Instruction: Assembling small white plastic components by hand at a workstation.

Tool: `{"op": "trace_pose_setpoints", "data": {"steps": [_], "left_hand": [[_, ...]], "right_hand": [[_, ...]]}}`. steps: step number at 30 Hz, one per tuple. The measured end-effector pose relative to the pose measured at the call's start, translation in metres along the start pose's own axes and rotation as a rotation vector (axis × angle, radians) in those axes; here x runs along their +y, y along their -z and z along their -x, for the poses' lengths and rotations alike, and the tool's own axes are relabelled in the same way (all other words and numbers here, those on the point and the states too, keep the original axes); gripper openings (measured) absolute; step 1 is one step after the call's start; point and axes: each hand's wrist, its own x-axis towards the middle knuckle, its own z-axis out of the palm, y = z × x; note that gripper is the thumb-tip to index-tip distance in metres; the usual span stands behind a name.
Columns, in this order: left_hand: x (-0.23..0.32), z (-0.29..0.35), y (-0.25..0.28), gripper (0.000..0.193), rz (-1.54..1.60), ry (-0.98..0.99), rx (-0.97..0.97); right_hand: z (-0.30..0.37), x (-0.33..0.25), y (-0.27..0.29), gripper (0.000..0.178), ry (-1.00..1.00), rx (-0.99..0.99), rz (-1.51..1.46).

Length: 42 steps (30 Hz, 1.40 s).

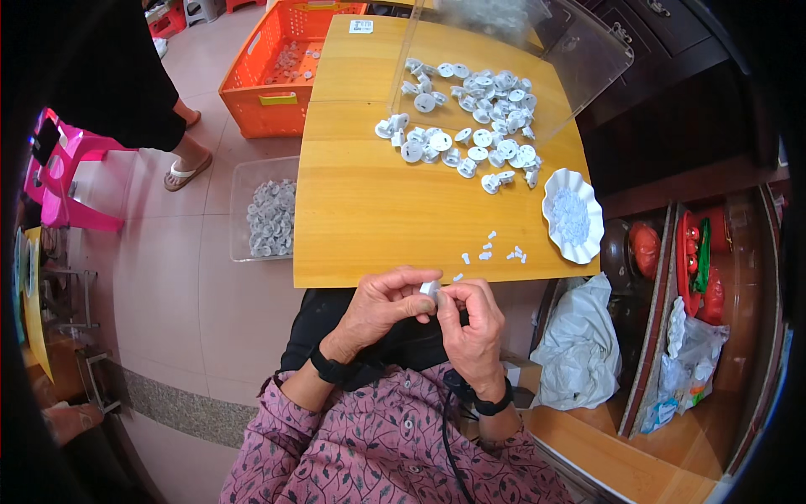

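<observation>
Just off the front edge of the yellow table, my left hand pinches a small white plastic part between thumb and fingers. My right hand meets it from the other side, its thumb and forefinger pressed together at the part; whether a tiny piece sits between them is hidden. Several small white pegs lie scattered on the tabletop beyond my hands. Farther back spreads a heap of white round-headed plastic parts. A scalloped white dish holding many small clear-looking pieces stands at the table's right edge.
A transparent tub lies tipped behind the heap. Left of the table are an orange crate and a clear bin of white parts on the floor. A person's sandaled foot and a pink stool are farther left. Open shelves hold a white bag.
</observation>
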Motion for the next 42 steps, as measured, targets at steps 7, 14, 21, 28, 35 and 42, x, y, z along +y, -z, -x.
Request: {"op": "trace_pose_setpoints", "data": {"steps": [7,14,21,28,35,42], "left_hand": [[-0.001,0.003,0.002,0.036,-0.053,-0.019,0.007],[0.002,0.002,0.001,0.036,-0.014,-0.037,-0.004],[0.003,0.004,0.0,0.035,-0.04,-0.048,-0.021],[0.006,0.009,0.005,0.035,-0.077,-0.077,0.0],[0.048,0.016,0.025,0.035,-0.047,-0.2,0.286],[0.088,0.023,0.134,0.046,-0.044,-0.456,0.7]], "right_hand": [[0.001,0.004,-0.005,0.008,0.107,0.002,0.094],[0.005,0.005,-0.003,0.006,-0.1,-0.002,-0.084],[0.002,0.0,-0.001,0.006,-0.037,0.006,-0.051],[0.002,-0.005,-0.008,0.006,-0.049,0.021,-0.064],[0.008,0.007,-0.002,0.009,-0.093,0.06,-0.06],[0.019,0.027,0.001,0.008,-0.065,0.088,0.014]]}}
